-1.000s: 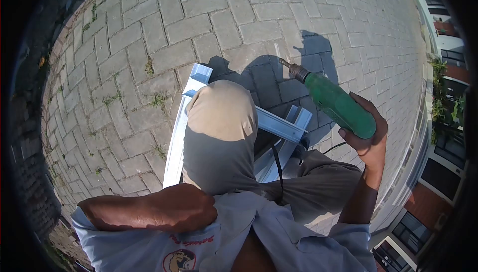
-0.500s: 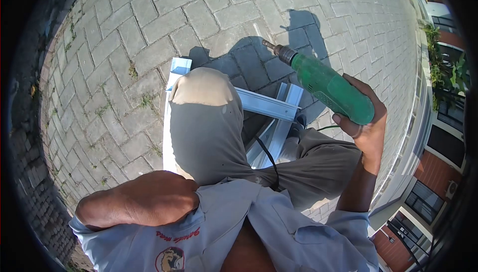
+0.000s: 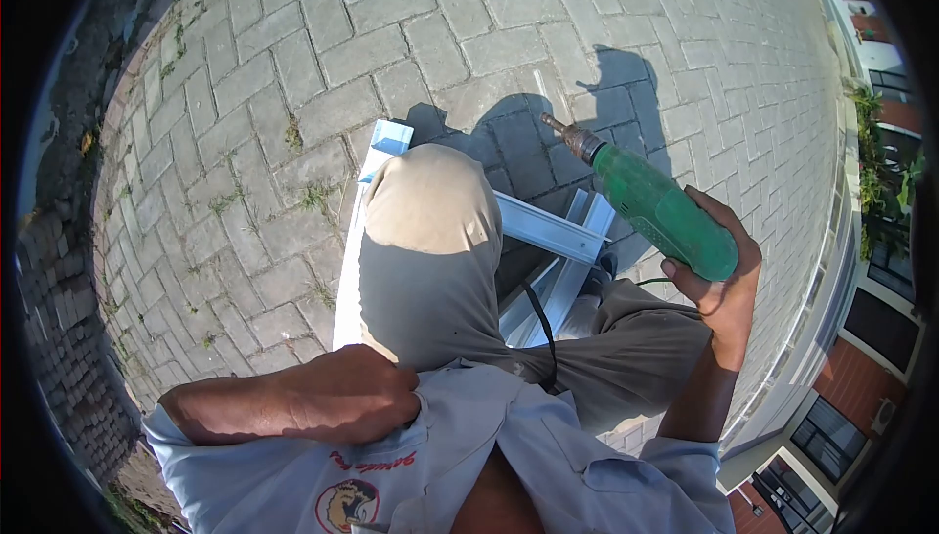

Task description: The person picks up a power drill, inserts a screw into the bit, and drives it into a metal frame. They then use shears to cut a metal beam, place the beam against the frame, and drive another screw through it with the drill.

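Out over the sunlit block paving point(image 3: 245, 84), the green drill point(image 3: 650, 203) sits in the right hand point(image 3: 726, 282), whose fingers and thumb are wrapped around its rear end, bit pointing away from the body toward the upper left. Across the chest, the left hand point(image 3: 367, 395) lies bent in against the pale shirt point(image 3: 440, 426); its fingers are hidden, so I can't tell how far it's open or whether it has hold of anything. White metal profiles point(image 3: 550, 228) lie around the raised knee point(image 3: 430, 206).

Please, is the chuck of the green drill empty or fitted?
Fitted: a short metal bit sticks out of the chuck.
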The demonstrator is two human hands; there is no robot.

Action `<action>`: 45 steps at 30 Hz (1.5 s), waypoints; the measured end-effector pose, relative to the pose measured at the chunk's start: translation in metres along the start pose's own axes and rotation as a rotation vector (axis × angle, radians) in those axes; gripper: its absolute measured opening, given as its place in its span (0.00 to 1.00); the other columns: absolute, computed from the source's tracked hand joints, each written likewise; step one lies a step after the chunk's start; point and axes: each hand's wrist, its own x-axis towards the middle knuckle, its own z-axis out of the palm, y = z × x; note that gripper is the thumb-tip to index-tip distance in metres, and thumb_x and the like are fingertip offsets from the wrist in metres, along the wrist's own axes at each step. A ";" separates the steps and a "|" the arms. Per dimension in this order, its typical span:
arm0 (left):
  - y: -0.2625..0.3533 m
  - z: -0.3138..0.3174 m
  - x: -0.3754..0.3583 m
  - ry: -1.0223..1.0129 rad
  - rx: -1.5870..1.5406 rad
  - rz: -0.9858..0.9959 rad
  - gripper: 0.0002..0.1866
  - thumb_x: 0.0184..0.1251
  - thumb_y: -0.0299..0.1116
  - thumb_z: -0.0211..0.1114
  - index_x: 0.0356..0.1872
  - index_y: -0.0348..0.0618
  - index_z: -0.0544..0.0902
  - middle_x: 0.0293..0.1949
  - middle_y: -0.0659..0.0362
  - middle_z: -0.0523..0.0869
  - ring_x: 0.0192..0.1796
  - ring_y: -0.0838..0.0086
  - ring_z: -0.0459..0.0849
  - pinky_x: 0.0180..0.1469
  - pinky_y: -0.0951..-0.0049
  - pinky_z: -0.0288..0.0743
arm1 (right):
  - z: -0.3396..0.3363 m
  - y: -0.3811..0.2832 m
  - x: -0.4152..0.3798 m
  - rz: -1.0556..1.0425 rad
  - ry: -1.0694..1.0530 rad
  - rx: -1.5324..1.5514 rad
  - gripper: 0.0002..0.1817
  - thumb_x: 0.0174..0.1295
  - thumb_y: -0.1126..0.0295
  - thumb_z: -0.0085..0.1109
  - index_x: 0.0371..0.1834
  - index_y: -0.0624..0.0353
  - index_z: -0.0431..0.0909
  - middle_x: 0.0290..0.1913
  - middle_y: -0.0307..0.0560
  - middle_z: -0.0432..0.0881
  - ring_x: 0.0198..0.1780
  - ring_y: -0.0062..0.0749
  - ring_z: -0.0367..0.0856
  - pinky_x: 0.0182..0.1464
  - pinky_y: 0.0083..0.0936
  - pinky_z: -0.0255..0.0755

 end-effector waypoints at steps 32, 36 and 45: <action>-0.116 -0.030 0.036 1.346 -1.416 0.454 0.08 0.82 0.32 0.65 0.47 0.37 0.85 0.40 0.52 0.92 0.41 0.68 0.92 0.46 0.67 0.88 | 0.024 -0.018 0.005 -0.252 -0.203 0.078 0.56 0.40 0.40 0.85 0.67 0.72 0.79 0.54 0.55 0.87 0.53 0.40 0.89 0.57 0.36 0.82; -0.119 -0.029 0.039 1.344 -1.414 0.450 0.08 0.82 0.32 0.65 0.46 0.37 0.85 0.39 0.53 0.92 0.40 0.68 0.93 0.46 0.67 0.88 | 0.034 -0.023 0.012 -0.267 -0.213 0.177 0.45 0.39 0.62 0.84 0.64 0.70 0.81 0.52 0.58 0.91 0.51 0.41 0.92 0.56 0.34 0.84; -0.118 -0.028 0.045 1.372 -1.406 0.443 0.08 0.82 0.32 0.65 0.44 0.37 0.85 0.37 0.52 0.92 0.39 0.68 0.93 0.44 0.67 0.89 | 0.038 -0.018 0.014 -0.264 -0.215 0.177 0.46 0.40 0.58 0.84 0.65 0.71 0.80 0.53 0.58 0.90 0.53 0.40 0.91 0.58 0.34 0.83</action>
